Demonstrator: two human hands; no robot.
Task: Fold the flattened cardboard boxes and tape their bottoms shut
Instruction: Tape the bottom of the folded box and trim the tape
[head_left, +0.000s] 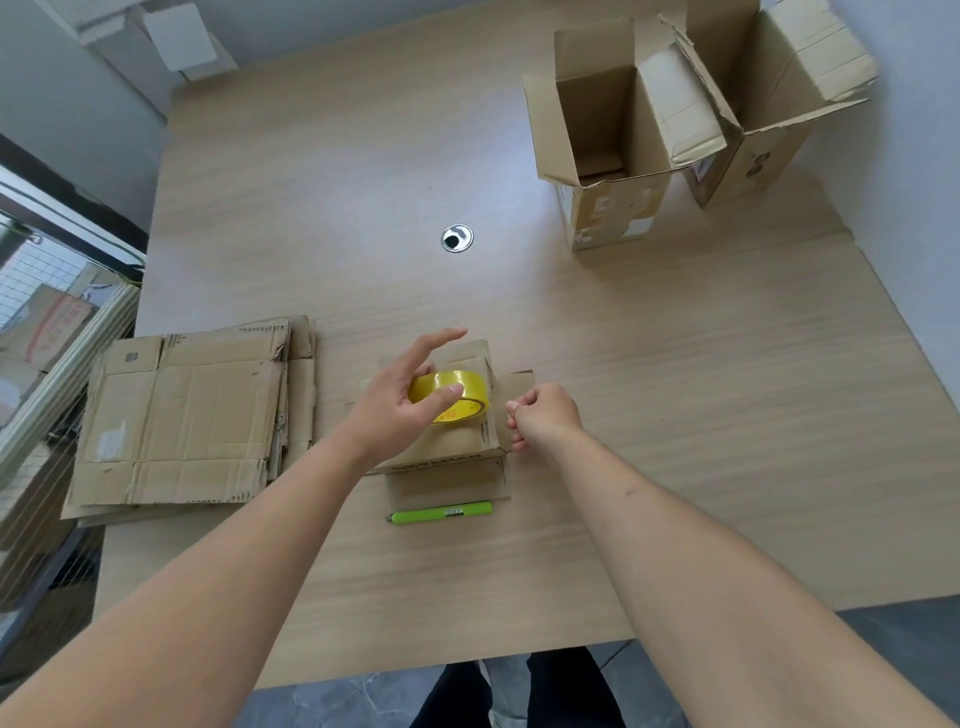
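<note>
A small cardboard box (447, 457) stands bottom-up at the table's near middle, its flaps folded over. On top of it sits a yellow tape roll (465, 387), and my left hand (410, 395) holds that roll with thumb and fingers around it. My right hand (545, 415) is at the box's right edge with fingers pinched together; whether it holds the clear tape end I cannot tell. A stack of flattened cardboard boxes (192, 421) lies to the left.
A green utility knife (441, 513) lies just in front of the small box. Two open, upright cardboard boxes (613, 135) (779, 104) stand at the far right. A metal cable grommet (457, 238) is set in the table's middle. The table's near edge is close to my body.
</note>
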